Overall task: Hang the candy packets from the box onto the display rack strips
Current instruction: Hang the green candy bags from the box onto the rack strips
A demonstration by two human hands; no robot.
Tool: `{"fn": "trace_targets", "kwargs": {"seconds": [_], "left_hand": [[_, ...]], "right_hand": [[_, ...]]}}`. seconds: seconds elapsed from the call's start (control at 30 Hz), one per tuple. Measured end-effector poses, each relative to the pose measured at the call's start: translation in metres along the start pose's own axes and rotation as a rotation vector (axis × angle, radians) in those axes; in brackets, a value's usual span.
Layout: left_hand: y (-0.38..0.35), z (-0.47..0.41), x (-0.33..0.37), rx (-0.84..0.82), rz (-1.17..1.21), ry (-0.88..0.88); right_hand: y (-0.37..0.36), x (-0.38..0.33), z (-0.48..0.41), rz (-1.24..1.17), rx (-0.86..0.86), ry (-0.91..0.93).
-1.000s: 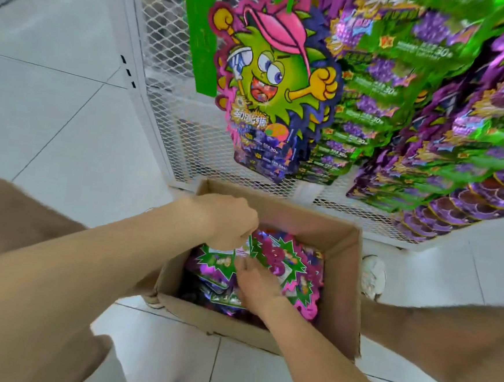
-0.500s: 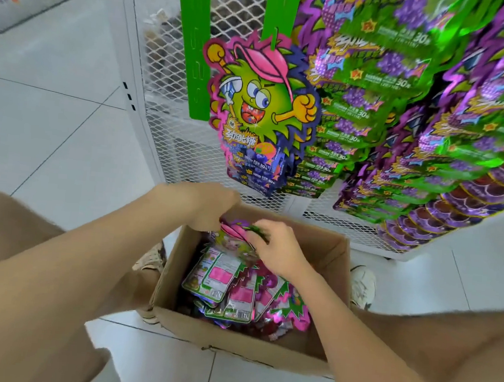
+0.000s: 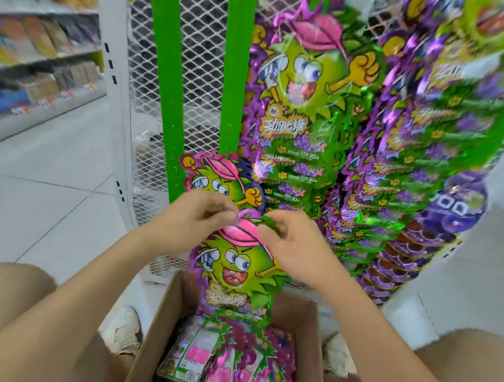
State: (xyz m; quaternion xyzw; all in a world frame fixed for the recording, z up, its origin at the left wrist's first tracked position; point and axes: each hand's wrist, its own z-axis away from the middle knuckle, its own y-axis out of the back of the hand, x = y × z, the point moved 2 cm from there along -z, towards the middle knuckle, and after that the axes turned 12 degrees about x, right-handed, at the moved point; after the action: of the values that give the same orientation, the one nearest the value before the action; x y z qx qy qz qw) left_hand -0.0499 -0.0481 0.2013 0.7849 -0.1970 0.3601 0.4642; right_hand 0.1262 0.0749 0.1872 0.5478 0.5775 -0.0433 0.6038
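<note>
We are midway through a hanging step: both hands hold one green-and-purple foil candy packet with a pink-capped cartoon face (image 3: pixel 235 268) by its top edge, lifted above the open brown cardboard box (image 3: pixel 308 340) at six o'clock. Our left hand (image 3: pixel 191 219) pinches the packet's top at its eleven o'clock corner, and our right hand (image 3: pixel 289 242) pinches it at one o'clock, so each grip is closed on the same packet. Directly at twelve o'clock of it hangs the lowest packet already on the middle green plastic display strip (image 3: pixel 232 83), with a bare green strip (image 3: pixel 165 93) just to its nine o'clock side. We judge the next move calls for raising the packet and lining its hang hole up with a free hook on a strip, then pushing it on. The hole itself is hidden under our fingertips, and the hooks are too small to make out. More packets (image 3: pixel 216 363) lie loose in the box, its near end cut off at the frame's bottom edge. Motion blur smears the full strips at three o'clock.
</note>
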Motion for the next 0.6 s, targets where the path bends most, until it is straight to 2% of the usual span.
{"fn": "trace_targets", "kwargs": {"seconds": [0.1, 0.17, 0.3, 0.47, 0.6], "left_hand": [[0.012, -0.021, 0.043, 0.142, -0.003, -0.116], [0.021, -0.041, 0.075, 0.229, -0.005, -0.188], [0.045, -0.088, 0.145, 0.346, 0.01, -0.217], [0.071, -0.143, 0.2, 0.49, 0.148, -0.139], [0.077, -0.168, 0.211, 0.478, 0.329, -0.048]], "right_hand": [[0.045, -0.032, -0.013, 0.227, 0.212, 0.101], [0.078, -0.058, -0.024, 0.285, 0.351, 0.164], [0.139, -0.104, -0.054, 0.186, 0.596, 0.368], [0.183, -0.14, -0.108, 0.168, 0.644, 0.479], [0.197, -0.157, -0.147, 0.196, 0.709, 0.501]]}}
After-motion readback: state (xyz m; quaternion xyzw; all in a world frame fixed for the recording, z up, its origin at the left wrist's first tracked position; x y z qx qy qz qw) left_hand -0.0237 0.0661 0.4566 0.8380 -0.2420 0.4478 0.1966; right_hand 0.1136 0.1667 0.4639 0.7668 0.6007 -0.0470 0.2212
